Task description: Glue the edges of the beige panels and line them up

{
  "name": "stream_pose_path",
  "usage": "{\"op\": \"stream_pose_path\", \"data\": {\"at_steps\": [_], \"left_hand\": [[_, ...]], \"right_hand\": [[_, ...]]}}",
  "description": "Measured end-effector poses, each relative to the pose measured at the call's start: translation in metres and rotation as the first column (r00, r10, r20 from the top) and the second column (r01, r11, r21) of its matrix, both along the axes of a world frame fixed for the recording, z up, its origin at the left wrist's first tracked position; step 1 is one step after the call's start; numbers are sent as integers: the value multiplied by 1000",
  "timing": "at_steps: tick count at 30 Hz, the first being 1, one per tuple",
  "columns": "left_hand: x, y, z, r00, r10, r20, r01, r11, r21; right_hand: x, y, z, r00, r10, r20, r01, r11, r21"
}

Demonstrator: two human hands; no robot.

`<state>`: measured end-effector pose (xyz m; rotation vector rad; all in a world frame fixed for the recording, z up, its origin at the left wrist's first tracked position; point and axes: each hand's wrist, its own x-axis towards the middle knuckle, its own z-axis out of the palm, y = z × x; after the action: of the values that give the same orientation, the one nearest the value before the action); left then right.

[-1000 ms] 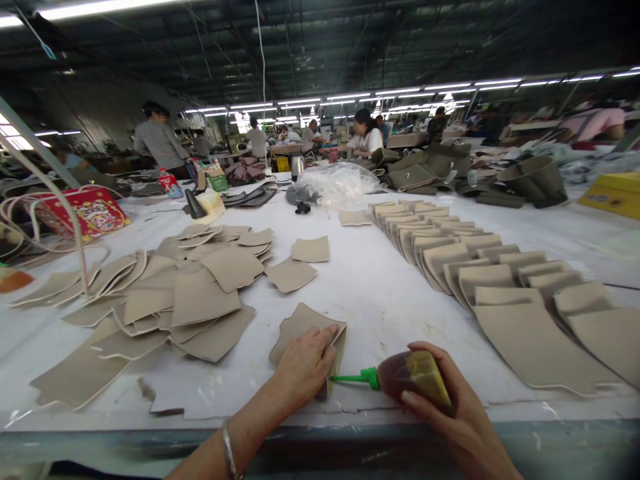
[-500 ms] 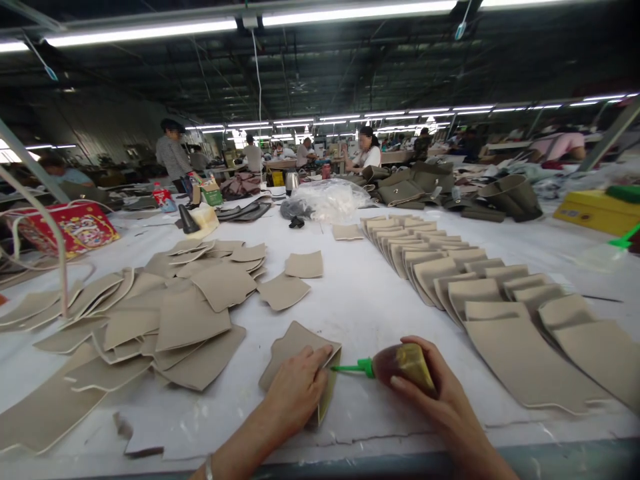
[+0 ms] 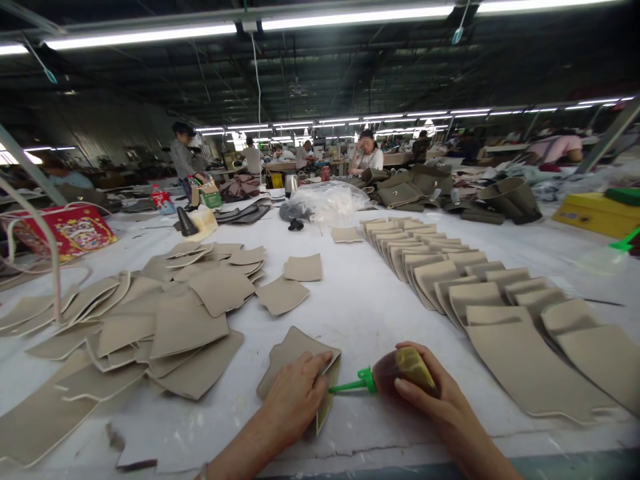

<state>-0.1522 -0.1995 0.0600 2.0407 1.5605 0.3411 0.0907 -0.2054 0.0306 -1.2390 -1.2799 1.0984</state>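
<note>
Near the front edge of the white-covered table lies a beige piece (image 3: 283,353) with its right side folded up. My left hand (image 3: 300,393) rests over it, its fingers bent together on the fold. In my right hand (image 3: 430,390) is a squeeze bottle (image 3: 400,375) of brownish liquid with a green nozzle, tilted onto its side. The nozzle tip points left and meets the inner face of the fold, close to my left fingertips. Whether liquid is coming out cannot be made out.
A loose pile of beige pieces (image 3: 190,320) spreads over the left. Rows of overlapping folded pieces (image 3: 475,300) run along the right. Farther back are a clear plastic bag (image 3: 330,200), a red box (image 3: 75,230), a yellow box (image 3: 590,213) and several people.
The nozzle tip has moved down along the fold, toward the table's front edge. My right hand and the bottle have shifted slightly lower. My left hand keeps its hold on the piece.
</note>
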Motion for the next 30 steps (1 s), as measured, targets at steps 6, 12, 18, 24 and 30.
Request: {"op": "stream_pose_path", "data": {"at_steps": [6,12,18,24,30], "left_hand": [[-4,1,1,998,0,66,1,1000,-9],[-2,0,2,999,15,52,-15,1000,-7],[-1,1,1,999,31,30,-30,999,-11],[-1,0,1,993,80,86,-75,996,-56],[-38,5,-6,939,343,-24,-334,927,167]], "right_hand": [[-2,5,5,922,-2,-388,-42,994,-104],[4,10,3,980,-33,-194,35,999,8],[4,7,2,994,-77,74,68,990,127],[3,-4,-3,923,58,-381,-124,981,-152],[28,7,-10,459,-219,-861,-251,898,-362]]}}
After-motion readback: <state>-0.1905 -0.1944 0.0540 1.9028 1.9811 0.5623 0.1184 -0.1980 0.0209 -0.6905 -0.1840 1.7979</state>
